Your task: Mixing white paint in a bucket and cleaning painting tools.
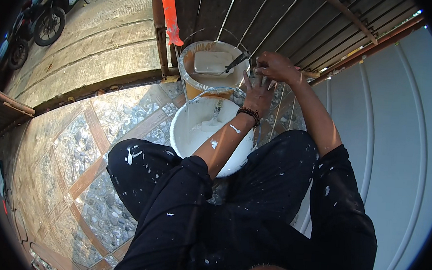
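Note:
My left hand (259,94), with a beaded bracelet (249,115) at the wrist, has its fingers spread over the gap beside two buckets. My right hand (278,68) is at its fingertips, with its fingers bent in a pinch; whether anything small is between them is hidden. Below my left forearm, between my knees, stands a white bucket (179,132) coated inside with white paint or filler. A flat, white-coated tool (211,124) leans inside it. Behind it, a yellowish bucket (185,66) of cloudy liquid holds a pale rectangular tub (208,63) and a dark-handled tool (238,62).
A dark slatted gate (267,19) rises beyond the buckets, with an orange-red plastic piece (169,18) at its post. A pale grey panel wall (388,145) stands close on the right. Pebble-patterned tiles (79,146) cover the floor; motorbikes (49,23) are parked far left.

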`<move>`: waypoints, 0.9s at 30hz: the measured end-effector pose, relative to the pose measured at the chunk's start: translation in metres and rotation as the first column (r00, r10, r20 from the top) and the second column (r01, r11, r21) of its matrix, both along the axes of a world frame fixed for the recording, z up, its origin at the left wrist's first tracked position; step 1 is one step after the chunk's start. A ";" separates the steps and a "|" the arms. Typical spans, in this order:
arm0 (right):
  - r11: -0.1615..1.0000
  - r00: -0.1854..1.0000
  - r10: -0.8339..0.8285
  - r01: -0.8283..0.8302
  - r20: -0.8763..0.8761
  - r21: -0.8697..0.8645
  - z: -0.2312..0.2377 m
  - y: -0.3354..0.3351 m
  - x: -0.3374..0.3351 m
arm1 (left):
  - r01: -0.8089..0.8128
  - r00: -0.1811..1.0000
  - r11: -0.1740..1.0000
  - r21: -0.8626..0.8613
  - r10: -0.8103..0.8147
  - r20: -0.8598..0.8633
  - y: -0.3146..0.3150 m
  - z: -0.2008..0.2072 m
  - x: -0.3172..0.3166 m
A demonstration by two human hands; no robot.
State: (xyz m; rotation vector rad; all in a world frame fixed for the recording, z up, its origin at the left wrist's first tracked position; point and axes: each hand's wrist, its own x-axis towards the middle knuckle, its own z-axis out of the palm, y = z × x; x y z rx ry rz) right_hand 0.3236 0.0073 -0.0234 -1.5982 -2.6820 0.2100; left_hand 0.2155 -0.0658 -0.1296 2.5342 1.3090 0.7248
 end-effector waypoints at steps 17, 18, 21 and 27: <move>0.913 0.942 -0.288 0.324 -0.171 0.247 0.022 -0.003 0.013 | -0.012 0.999 0.992 0.123 0.008 0.032 -0.005 -0.006 0.008; 0.931 0.951 -0.265 0.295 -0.160 0.215 0.021 -0.003 0.014 | -0.006 0.998 0.989 0.145 -0.002 0.058 -0.004 -0.006 0.005; 0.996 0.968 -0.003 0.026 -0.251 0.088 0.016 -0.002 0.010 | 0.127 0.991 0.983 0.133 -0.131 0.025 -0.001 -0.004 -0.006; 0.997 0.997 0.016 -0.010 -0.074 0.082 0.016 -0.001 0.012 | 0.189 0.968 0.979 0.073 -0.198 0.156 -0.003 0.007 -0.011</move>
